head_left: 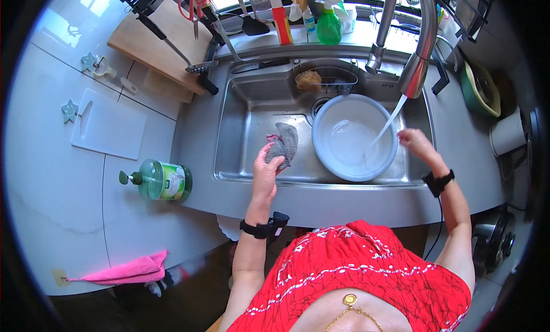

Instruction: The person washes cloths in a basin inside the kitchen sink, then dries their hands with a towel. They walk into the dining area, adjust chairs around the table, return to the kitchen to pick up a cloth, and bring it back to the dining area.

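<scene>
A grey knitted cloth (pixel 285 143) with a bit of pink trim is pinched in my left hand (pixel 266 168), over the left part of the steel sink (pixel 240 131). To the right of it stands a round, pale blue-white basin (pixel 326 163) in the sink. A stream of water (pixel 391 120) runs from the tap (pixel 415 74) into the basin, where some clear water lies. My right hand (pixel 418 144) is at the basin's right rim, its fingers curled and closed there.
A wire rack holding a tan scrubber (pixel 309 81) hangs at the sink's back wall. Left of the sink stands a green soap pump bottle (pixel 166 180). Behind are a green spray bottle (pixel 329 25) and hanging utensils. A green bowl (pixel 478 88) is at the right.
</scene>
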{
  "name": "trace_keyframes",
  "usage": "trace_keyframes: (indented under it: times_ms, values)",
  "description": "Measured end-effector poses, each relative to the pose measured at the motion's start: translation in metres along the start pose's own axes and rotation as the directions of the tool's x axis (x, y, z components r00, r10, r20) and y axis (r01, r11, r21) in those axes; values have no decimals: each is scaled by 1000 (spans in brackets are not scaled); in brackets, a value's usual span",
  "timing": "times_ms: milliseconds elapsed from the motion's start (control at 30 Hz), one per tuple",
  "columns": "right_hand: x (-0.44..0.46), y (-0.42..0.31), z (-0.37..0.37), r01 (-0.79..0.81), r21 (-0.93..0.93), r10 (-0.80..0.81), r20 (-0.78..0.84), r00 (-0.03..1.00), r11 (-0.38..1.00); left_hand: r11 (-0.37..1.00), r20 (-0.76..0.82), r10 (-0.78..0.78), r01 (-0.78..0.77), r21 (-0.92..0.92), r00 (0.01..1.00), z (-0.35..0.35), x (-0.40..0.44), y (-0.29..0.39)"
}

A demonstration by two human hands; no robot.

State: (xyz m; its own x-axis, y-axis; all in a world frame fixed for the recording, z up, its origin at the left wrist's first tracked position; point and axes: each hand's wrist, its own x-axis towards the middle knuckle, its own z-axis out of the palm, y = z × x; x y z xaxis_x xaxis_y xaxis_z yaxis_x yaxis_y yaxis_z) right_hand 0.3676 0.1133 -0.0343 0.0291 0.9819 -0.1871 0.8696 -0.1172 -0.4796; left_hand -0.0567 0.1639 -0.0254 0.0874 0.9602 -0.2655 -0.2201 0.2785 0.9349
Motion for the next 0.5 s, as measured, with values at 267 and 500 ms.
trace_keyframes:
  times_ms: [267,500]
  values:
    - [-16,-142,20,-214,928,-34,235,971,304,343,567,493,-746,571,660,66,-18,13]
    - [14,-159,47,49,932,-161,10,987,359,579,310,380,-485,655,872,64,-13,-2]
